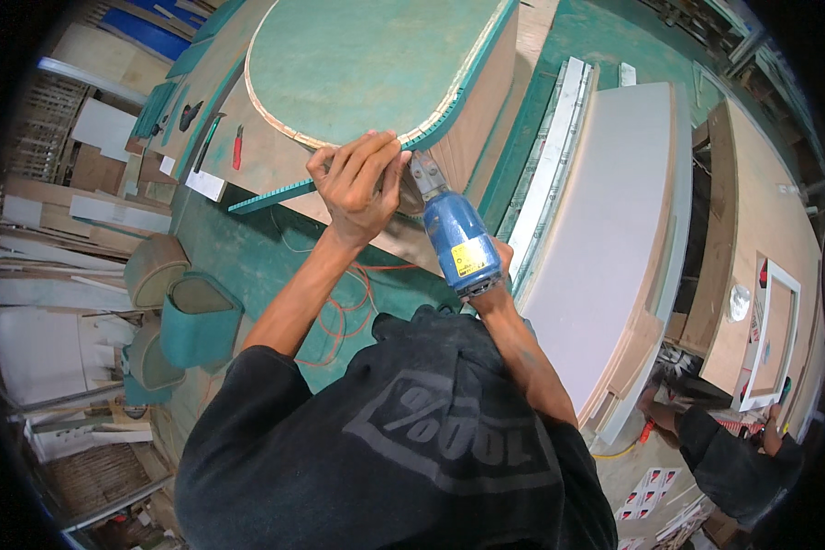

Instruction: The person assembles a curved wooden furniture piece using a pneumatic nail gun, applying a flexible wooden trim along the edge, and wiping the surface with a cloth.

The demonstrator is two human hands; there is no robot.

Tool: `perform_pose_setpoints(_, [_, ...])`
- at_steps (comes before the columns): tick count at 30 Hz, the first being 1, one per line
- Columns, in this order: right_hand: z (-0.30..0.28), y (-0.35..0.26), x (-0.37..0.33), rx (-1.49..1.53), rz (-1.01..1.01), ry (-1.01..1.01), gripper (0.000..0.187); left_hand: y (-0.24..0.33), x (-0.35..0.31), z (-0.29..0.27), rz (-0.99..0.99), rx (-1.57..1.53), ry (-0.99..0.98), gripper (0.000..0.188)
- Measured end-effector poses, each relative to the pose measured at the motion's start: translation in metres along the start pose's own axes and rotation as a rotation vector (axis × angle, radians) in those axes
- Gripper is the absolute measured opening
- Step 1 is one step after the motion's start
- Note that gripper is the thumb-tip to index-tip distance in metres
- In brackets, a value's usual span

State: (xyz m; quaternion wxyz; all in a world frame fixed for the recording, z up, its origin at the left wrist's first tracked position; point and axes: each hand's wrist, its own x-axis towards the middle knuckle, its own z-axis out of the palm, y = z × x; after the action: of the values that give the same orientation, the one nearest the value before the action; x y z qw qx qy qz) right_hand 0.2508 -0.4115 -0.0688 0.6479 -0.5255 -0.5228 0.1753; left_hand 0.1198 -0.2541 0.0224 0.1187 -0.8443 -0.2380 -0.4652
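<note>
A large green-topped panel (367, 69) with a rounded end lies on the workbench, a pale layered band along its rim. A green slotted edging strip (275, 195) follows its right side, and its loose end juts out to the left past the curve. My left hand (357, 179) is closed over the strip at the rounded end, fingertips on the panel's rim. In my right hand (500, 261) is a blue nail gun (456, 234), its metal nose up against the strip just right of my left hand. The gun's body hides most of the right fingers.
Red-handled pliers (237, 148) and a dark-handled tool (208, 142) lie on the bench at left. Below, an orange hose (348, 316) coils on the green floor. Curved green pieces (197, 321) stand at left, a long pale panel (605, 229) at right. A co-worker (742, 458) works at lower right.
</note>
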Motion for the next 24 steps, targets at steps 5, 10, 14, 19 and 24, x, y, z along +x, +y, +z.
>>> perform_pose_setpoints(5, [0.005,-0.004,0.003,-0.087,-0.100,0.003,0.039,-0.008,-0.002,-0.004,0.010,-0.006,-0.001,0.021])
perform_pose_setpoints(10, [0.016,-0.007,-0.001,-0.048,-0.135,-0.007,0.057,-0.016,-0.006,-0.011,0.041,0.023,0.011,0.021])
perform_pose_setpoints(14, [0.023,-0.007,-0.007,-0.005,-0.039,0.020,0.071,-0.016,-0.005,-0.010,0.051,0.002,0.021,0.022])
perform_pose_setpoints(19, [0.029,-0.008,-0.010,0.034,-0.013,0.059,0.049,-0.020,-0.007,-0.008,0.055,-0.035,0.029,0.023])
perform_pose_setpoints(24, [0.030,-0.011,-0.014,-0.018,0.012,0.065,0.040,-0.020,-0.008,-0.009,0.052,-0.046,0.024,0.023])
